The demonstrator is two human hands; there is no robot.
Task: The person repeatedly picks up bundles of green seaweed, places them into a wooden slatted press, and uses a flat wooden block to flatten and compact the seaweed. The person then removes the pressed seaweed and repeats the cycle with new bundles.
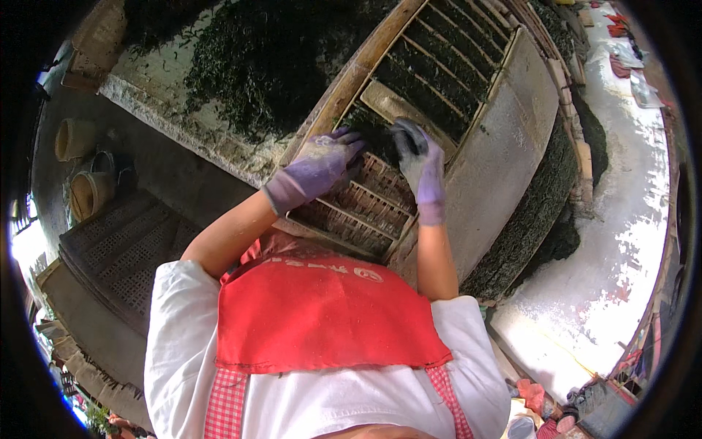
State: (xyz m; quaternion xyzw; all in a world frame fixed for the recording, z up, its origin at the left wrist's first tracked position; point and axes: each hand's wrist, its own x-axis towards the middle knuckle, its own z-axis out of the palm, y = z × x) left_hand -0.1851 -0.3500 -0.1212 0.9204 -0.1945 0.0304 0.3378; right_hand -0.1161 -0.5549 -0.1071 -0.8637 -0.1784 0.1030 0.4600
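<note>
A slatted wooden frame [415,214] lies before me over a woven tray [351,219]. Dark green leafy material [439,90] fills its far sections, while the nearer ones show bare weave. My left hand [323,162], in a purple and grey glove, rests at the frame's left side beside a dark clump [375,129]. Across that clump, my right hand [414,151], gloved alike, has its fingers bent toward the material. Whether either hand grips some of it is hidden. A flat wooden piece [408,112] lies across the frame just beyond my hands.
A big dark green heap [258,66] covers the pale surface at upper left. Stacked woven trays [126,252] and buckets [90,192] stand at left. A board [504,148] lies right of the frame, beside a thick dark layer [526,219].
</note>
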